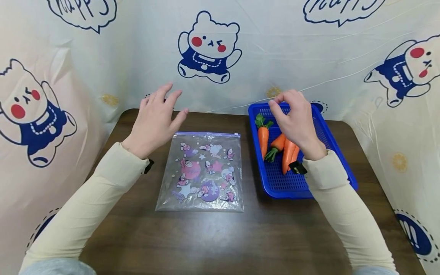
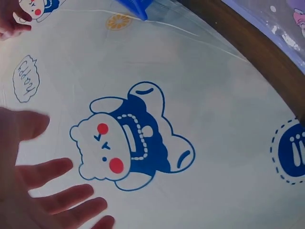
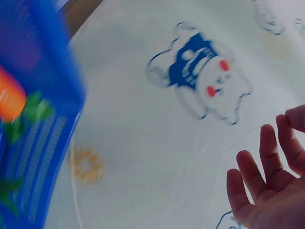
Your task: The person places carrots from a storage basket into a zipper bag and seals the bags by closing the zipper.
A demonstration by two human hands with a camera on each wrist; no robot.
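Note:
My left hand [image 1: 154, 120] hovers over the upper left corner of a clear zip bag [image 1: 196, 191], fingers spread and holding nothing. The bag lies flat on the table, printed with pink and purple cartoon figures, its purple zip strip [image 1: 206, 133] along the far edge. Over a blue plastic basket [image 1: 275, 191] on the right hangs my right hand [image 1: 297, 122]. Its fingers are loosely bent, thumb near the index finger, with nothing held in the right wrist view. Inside the basket lie orange carrots [image 1: 263, 139] with green tops, partly hidden by that hand and wrist.
The brown wooden table [image 1: 206, 244] has rounded far corners. A pale cloth [image 1: 268, 49] with bear prints hangs behind the table and along both sides. Dark straps [image 1: 297, 167] sit at the wrists.

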